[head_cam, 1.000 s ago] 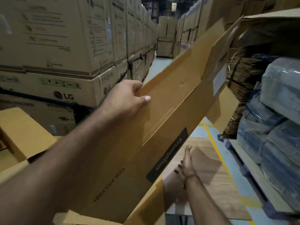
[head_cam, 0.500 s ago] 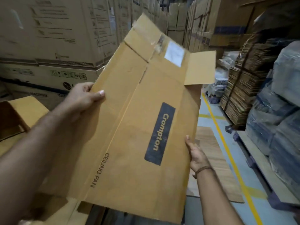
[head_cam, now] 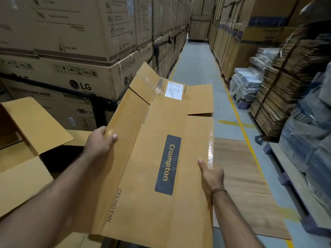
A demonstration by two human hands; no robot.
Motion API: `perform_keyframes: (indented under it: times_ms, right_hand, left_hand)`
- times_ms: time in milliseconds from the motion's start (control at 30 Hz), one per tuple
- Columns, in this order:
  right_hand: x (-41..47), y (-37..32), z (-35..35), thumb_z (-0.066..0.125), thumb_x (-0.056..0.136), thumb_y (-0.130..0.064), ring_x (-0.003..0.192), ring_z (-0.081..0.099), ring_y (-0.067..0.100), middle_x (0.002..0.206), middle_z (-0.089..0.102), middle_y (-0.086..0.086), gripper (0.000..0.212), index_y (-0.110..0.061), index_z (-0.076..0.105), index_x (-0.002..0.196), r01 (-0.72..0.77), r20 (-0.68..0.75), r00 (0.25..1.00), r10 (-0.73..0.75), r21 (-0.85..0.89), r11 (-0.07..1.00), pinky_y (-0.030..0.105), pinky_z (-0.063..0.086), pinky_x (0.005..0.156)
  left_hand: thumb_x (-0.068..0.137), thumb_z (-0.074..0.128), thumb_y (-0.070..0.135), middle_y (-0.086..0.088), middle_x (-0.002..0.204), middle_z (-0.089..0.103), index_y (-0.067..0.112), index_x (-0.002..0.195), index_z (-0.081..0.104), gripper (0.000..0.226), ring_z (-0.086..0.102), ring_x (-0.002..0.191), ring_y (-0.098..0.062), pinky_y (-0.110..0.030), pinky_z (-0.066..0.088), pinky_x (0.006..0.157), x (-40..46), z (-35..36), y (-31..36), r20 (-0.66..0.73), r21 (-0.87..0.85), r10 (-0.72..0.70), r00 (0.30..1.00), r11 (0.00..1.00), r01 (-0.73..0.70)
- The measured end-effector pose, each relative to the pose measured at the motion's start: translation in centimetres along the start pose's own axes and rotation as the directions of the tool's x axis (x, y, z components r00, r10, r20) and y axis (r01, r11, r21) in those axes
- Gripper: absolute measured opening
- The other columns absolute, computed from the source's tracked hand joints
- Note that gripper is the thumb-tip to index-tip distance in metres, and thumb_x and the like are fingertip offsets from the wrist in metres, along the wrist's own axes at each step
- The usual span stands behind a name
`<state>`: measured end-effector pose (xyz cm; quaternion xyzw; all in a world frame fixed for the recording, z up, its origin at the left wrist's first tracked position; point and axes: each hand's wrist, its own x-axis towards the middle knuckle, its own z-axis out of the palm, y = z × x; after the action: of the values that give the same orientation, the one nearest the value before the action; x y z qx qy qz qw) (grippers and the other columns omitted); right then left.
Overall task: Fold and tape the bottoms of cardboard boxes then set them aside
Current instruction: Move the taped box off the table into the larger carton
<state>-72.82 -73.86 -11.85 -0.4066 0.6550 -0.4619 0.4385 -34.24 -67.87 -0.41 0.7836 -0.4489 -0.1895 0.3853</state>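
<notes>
Currently held out in front at chest level: flattened cardboard box, tan, printed "Crompton" on a dark label and "CEILING FAN" along one crease. Long axis runs away from the viewer, near end low by the forearms, far end w/ open flaps pointing up the warehouse aisle. Left hand gripping the left long edge, roughly mid-length, thumb on top of the panel, fingers wrapped under and out of sight. Right hand gripping the right long edge, nearer the viewer than the left hand, thumb on the upper face, fingers hidden beneath. So box sits between both hands, each clamped on an opposite side edge, neither on the flaps. Far-end flaps well apart from both hands; left hand somewhat closer to them. White shipping label stuck near the far end, old clear tape glinting along the right edge. Judged next: squaring the box open, then reaching fwd to the flaps, probably needing the box pulled in or swung round first. To the left, an open carton w/ raised flaps; behind it stacked LG washing machine cartons. To the right, wood-grain board below the box, bundled flat cardboard on a pallet beyond.
</notes>
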Motion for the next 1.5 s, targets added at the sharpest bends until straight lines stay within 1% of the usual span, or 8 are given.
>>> perform_keyframes:
  times_ms: [133,333,500,633,767,967,1133,1500]
  right_hand:
    - [2.6,0.5,5.1,0.080,0.090,-0.035,0.080,0.067,0.016,0.084,0.070,-0.005,0.024,-0.013,0.071,0.092,-0.020,-0.015,1.000,0.018,-0.126,0.992,0.025,0.046,0.062]
    - [6.8,4.5,11.7,0.074,0.094,-0.025,0.092,0.066,0.026,0.087,0.068,-0.006,0.014,-0.015,0.070,0.102,-0.069,0.009,0.997,0.074,-0.291,0.954,0.029,0.046,0.080]
    - [9.0,8.4,14.0,0.074,0.095,-0.027,0.100,0.067,0.033,0.093,0.069,0.005,0.020,-0.009,0.070,0.103,-0.166,-0.027,0.985,0.169,-0.408,0.898,0.031,0.042,0.078]
    - [9.9,11.7,14.6,0.072,0.095,-0.029,0.109,0.063,0.041,0.112,0.070,0.020,0.026,-0.005,0.064,0.103,-0.195,-0.021,0.973,0.228,-0.601,0.775,0.038,0.046,0.082]
    - [10.8,13.5,14.8,0.073,0.094,-0.037,0.119,0.055,0.042,0.121,0.061,0.025,0.045,0.001,0.062,0.115,-0.193,-0.033,0.966,0.257,-0.754,0.628,0.042,0.046,0.095]
    - [11.6,13.5,15.3,0.079,0.090,-0.037,0.118,0.056,0.044,0.122,0.055,0.021,0.051,-0.001,0.058,0.118,-0.200,-0.045,0.961,0.273,-0.794,0.574,0.044,0.047,0.095]
    - [11.6,13.4,15.5,0.087,0.082,-0.029,0.113,0.059,0.038,0.119,0.061,0.015,0.050,-0.010,0.055,0.116,-0.172,-0.040,0.973,0.228,-0.786,0.594,0.044,0.050,0.092]
    - [11.7,13.2,15.4,0.086,0.083,-0.024,0.117,0.058,0.037,0.121,0.065,0.019,0.050,-0.003,0.062,0.121,-0.187,-0.051,0.967,0.249,-0.805,0.562,0.041,0.048,0.095]
  left_hand:
    - [0.098,0.070,0.043,-0.007,0.122,0.068,0.015,0.139,0.056,0.052,0.066,0.104,-0.030,-0.048,0.057,0.085,5.0,1.9,-5.4,-0.016,0.152,-0.066,0.998,0.986,0.067]
    - [0.102,0.064,0.041,-0.008,0.121,0.068,0.015,0.137,0.053,0.045,0.065,0.109,-0.035,-0.046,0.051,0.082,10.2,6.6,-12.4,0.041,0.242,-0.147,0.988,0.961,0.133]
    - [0.102,0.064,0.042,0.000,0.107,0.061,0.020,0.125,0.051,0.034,0.062,0.097,-0.026,-0.043,0.052,0.077,13.8,10.3,-16.5,0.134,0.279,-0.202,0.970,0.947,0.158]
    - [0.100,0.069,0.032,-0.010,0.111,0.068,0.017,0.112,0.052,0.026,0.060,0.091,-0.027,-0.044,0.054,0.080,15.2,12.8,-20.7,0.210,0.354,-0.306,0.929,0.909,0.220]
    - [0.100,0.069,0.020,-0.019,0.116,0.068,0.005,0.123,0.053,0.032,0.065,0.104,-0.040,-0.043,0.049,0.082,15.8,14.7,-22.9,0.178,0.349,-0.436,0.882,0.866,0.358]
    - [0.095,0.075,0.013,-0.024,0.123,0.065,0.001,0.123,0.051,0.039,0.063,0.113,-0.043,-0.046,0.049,0.088,16.5,15.6,-24.6,0.185,0.368,-0.528,0.829,0.819,0.440]
    - [0.094,0.075,0.009,-0.021,0.129,0.062,0.001,0.134,0.053,0.047,0.059,0.122,-0.038,-0.045,0.050,0.098,15.9,16.1,-25.5,0.238,0.431,-0.512,0.826,0.817,0.383]
    - [0.098,0.072,0.019,-0.016,0.125,0.064,0.007,0.134,0.053,0.043,0.062,0.119,-0.036,-0.047,0.056,0.088,15.3,15.8,-25.1,0.272,0.492,-0.501,0.822,0.806,0.328]
